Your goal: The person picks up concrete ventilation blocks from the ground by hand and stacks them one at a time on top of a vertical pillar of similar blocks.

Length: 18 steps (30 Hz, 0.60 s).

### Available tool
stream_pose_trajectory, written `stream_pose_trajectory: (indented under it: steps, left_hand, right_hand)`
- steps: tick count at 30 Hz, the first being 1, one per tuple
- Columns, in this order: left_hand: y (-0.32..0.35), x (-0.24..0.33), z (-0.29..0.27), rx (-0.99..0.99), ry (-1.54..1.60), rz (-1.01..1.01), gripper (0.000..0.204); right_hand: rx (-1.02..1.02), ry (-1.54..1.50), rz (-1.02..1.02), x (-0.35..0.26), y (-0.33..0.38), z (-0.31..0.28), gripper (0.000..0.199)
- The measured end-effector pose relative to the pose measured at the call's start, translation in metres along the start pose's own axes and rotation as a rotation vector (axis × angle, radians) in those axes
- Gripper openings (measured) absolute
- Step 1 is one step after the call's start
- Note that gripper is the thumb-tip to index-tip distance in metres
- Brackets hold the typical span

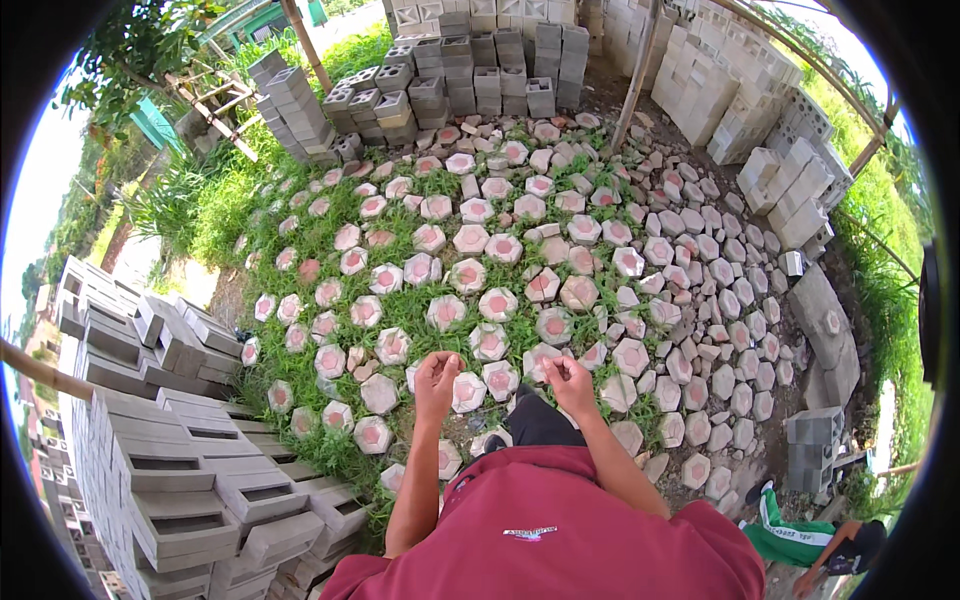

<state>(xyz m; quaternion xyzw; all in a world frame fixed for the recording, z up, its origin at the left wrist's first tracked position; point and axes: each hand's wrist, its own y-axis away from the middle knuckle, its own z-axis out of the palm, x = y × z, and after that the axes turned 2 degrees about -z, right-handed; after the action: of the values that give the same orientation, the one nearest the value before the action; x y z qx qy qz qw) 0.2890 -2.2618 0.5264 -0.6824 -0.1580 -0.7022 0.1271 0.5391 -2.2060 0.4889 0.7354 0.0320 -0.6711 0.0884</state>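
Bright daylight; sky (40, 190) burnt white at left, fisheye distortion bending concrete blocks (200, 446) near the rim

The maroon shirt (560, 512) bears small print (529, 534) and a green garment (770, 541) some lettering (797, 543) — neither clearly readable.

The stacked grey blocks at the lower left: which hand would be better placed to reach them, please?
Probably the left hand: it is nearer the stacked grey blocks, while the right hand is farther across. Neither hand touches them.
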Motion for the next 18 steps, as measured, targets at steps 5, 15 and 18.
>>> stream_pose_trajectory:
  steps: [5, 15, 18]
  left_hand:
    - [-0.064, -0.012, 0.024, 0.014, 0.266, -0.309, 0.014]
    - [-0.3, 0.0, 0.062, -0.138, 0.163, -0.195, 0.015]
    - [-0.365, 0.014, 0.068, -0.105, 0.127, -0.124, 0.016]
  right_hand:
    - [0.014, -0.043, 0.026, 0.024, -0.083, 0.009, 0.021]
    - [-0.111, 0.219, -0.081, -0.003, -0.336, 0.023, 0.025]
    - [-0.141, 0.255, -0.101, -0.031, -0.403, 0.033, 0.025]
